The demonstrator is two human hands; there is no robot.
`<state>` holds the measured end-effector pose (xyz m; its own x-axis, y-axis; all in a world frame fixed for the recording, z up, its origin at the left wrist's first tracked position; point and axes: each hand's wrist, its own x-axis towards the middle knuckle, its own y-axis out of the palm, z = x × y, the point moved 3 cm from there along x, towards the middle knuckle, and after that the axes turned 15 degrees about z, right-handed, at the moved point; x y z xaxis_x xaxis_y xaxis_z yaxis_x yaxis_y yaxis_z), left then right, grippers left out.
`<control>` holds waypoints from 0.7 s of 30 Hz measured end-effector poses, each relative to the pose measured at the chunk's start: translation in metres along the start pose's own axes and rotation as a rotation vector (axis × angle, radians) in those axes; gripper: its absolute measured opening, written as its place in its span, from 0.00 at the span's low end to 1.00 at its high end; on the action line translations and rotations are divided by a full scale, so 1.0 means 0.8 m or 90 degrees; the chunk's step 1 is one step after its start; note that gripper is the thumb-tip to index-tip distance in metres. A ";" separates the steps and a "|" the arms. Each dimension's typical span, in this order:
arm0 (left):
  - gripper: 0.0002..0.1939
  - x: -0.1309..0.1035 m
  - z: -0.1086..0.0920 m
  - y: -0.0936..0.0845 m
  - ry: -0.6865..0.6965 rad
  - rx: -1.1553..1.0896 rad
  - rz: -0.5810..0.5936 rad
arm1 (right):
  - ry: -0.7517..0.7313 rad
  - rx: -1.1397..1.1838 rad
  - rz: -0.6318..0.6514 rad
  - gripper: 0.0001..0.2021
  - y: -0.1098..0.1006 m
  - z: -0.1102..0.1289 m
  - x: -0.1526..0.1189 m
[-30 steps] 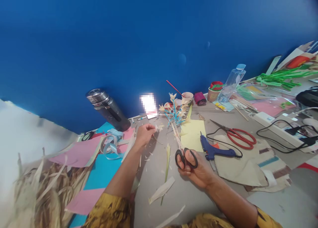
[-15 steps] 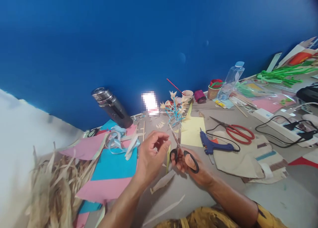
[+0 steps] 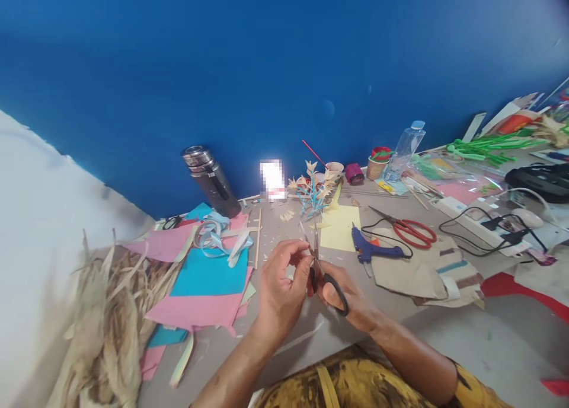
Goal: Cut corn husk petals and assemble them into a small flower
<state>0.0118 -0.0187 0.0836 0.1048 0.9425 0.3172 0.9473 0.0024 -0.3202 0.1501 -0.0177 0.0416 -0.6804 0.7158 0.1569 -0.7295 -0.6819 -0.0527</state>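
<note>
Black-handled scissors are in my right hand, thumb and fingers through the loops. Their blades point away from me and stand apart in a narrow V. Close against the blades, my left hand has its thumb and fingertips drawn together; whatever is between them is too small or hidden to make out. Just beyond the blade tips stands a bunch of pale flowers on blue stems. Small pale scraps lie to its left, and a yellow sheet of paper to its right.
Right of my hands are a blue glue gun, red-handled scissors, a cloth piece and a white power strip with cords. On the left lie coloured sheets, light blue ribbon, dried husks and a dark flask.
My left hand has closed its fingers and come up to the scissors blades. The pale husk strip that lay below my hands no longer shows. The camera view has shifted slightly.
</note>
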 end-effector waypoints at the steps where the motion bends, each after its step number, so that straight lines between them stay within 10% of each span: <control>1: 0.08 -0.003 -0.002 0.000 0.005 0.014 -0.003 | 0.002 -0.009 0.000 0.32 0.001 0.003 -0.001; 21: 0.09 -0.034 -0.018 0.011 0.075 0.071 -0.034 | -0.007 -0.048 0.020 0.31 0.016 0.006 -0.022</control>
<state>0.0215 -0.0489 0.0851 0.0965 0.8945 0.4366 0.9138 0.0942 -0.3951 0.1531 -0.0398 0.0431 -0.7025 0.6922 0.1656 -0.7113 -0.6905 -0.1313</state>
